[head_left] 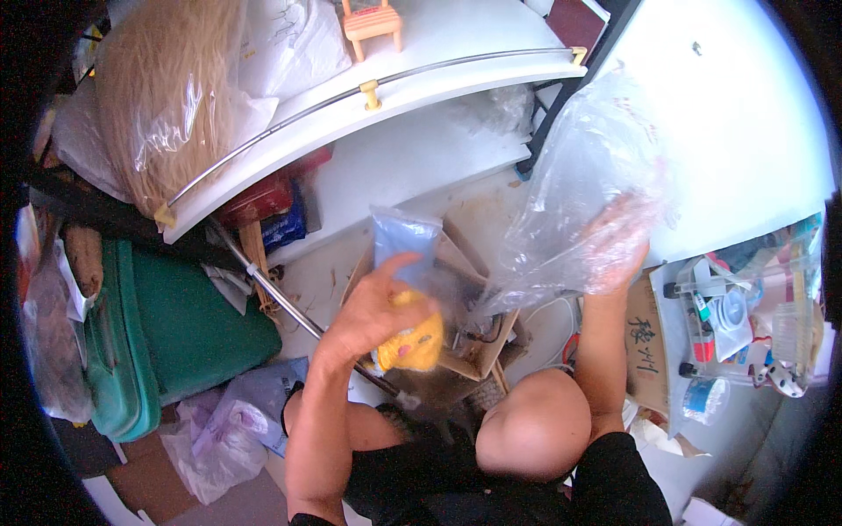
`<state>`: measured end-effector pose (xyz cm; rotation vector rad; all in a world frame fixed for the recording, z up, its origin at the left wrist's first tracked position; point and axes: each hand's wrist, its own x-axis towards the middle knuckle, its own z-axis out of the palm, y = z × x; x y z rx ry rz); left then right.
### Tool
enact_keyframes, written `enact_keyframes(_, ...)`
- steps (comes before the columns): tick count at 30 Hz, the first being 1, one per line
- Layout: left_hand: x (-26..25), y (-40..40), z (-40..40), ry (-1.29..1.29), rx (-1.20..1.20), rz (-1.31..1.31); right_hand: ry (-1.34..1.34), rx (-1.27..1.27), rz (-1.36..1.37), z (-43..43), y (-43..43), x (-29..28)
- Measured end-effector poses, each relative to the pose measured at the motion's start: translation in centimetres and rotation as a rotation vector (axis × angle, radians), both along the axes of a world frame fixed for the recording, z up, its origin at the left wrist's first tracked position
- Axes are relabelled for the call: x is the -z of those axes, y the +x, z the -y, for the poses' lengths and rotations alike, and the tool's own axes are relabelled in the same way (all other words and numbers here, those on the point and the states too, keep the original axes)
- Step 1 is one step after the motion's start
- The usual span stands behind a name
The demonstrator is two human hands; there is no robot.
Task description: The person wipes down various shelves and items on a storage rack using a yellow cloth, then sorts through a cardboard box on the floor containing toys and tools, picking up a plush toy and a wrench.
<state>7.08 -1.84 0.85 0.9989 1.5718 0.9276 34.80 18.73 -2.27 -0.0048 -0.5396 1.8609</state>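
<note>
My left hand [378, 312] is closed around a yellow plush toy [416, 342] with a pink spot on it, above a cardboard box. On my right a large clear plastic bag [566, 177] is raised and spread out. Through its film shows my right hand [615, 240], which grips the bag; whether the fingers are inside or behind it I cannot tell. The open cardboard box [483, 358] stands on the floor before my knees. A pale blue plastic packet [404, 237] stands up at its far side. The box's other contents are blurred.
A white curved shelf [421, 98] with a metal rail spans the far side, bearing a small toy chair [373, 26]. A green lidded bin [191, 322] stands left. A metal pole [289, 306] slants past the box. On the right sits a clear plastic container [750, 315] of small items.
</note>
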Motion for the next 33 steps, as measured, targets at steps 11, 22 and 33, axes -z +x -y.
enact_keyframes(11, 0.7, 4.7, -1.5, -0.022, 0.314, 0.466, 0.142, -0.222, -0.269, 0.8, -5.1, -6.5)
enact_keyframes(22, -0.2, -0.2, -0.6, 0.145, -0.14, 0.567, 0.075, 0.235, 0.531, -1.9, -2.4, -8.8)
enact_keyframes(33, -1.5, -2.0, 1.2, 0.508, -0.453, 1.09, 0.5, 0.429, 1.284, 1.3, -4.2, -6.0)
